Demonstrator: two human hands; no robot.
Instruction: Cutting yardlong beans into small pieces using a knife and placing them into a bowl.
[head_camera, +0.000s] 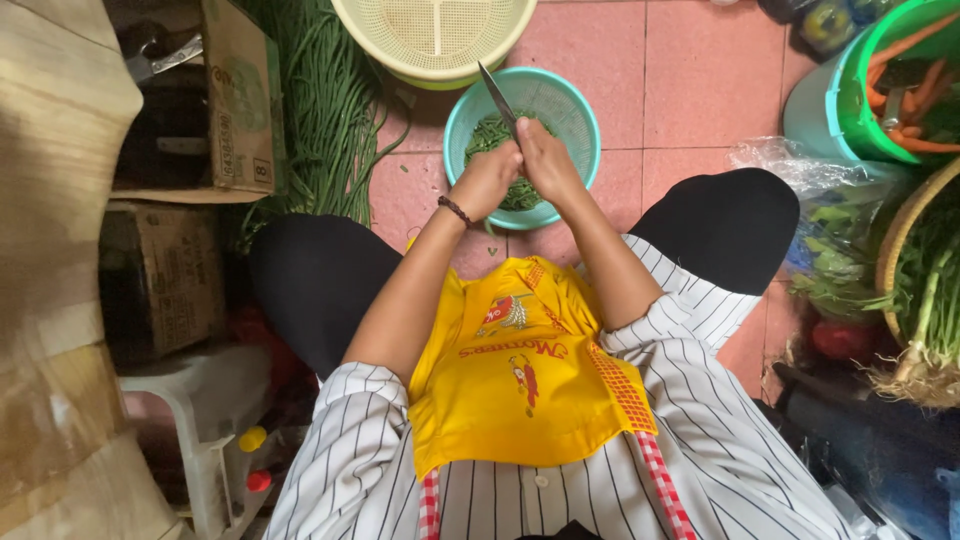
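Right hand (548, 162): closed around the handle of a knife (497, 97), fist tight, thumb side pressed against the other hand, right over the teal basket.
Knife: blade pointing up and away from the right hand, slanting toward the left, its tip reaching the rim of the cream colander beyond.
Left hand (485, 182): curled shut just beside the right hand, knuckles touching it; a green bean piece seems pinched in the fingers, though I cannot tell exactly what it grips. A dark bead bracelet (455, 210) sits on the wrist behind it.
Teal basket (580, 110): round, meshed, directly under both hands on the pink tile floor (690, 70), between the knees.
Cut green beans (487, 133): short pieces heaped inside the teal basket, showing just beyond and below the hands.
Cream colander (436, 40): further out past the knife tip, touching the teal basket's far edge.
Long beans (325, 100): a loose uncut bundle lying on the floor, off to the left of the left hand.
Cardboard boxes (240, 100): well left of that bundle.
Green bucket (860, 90): well away to the right of the right hand, carrots inside.
Yellow apron (520, 370): on the lap, behind both forearms.
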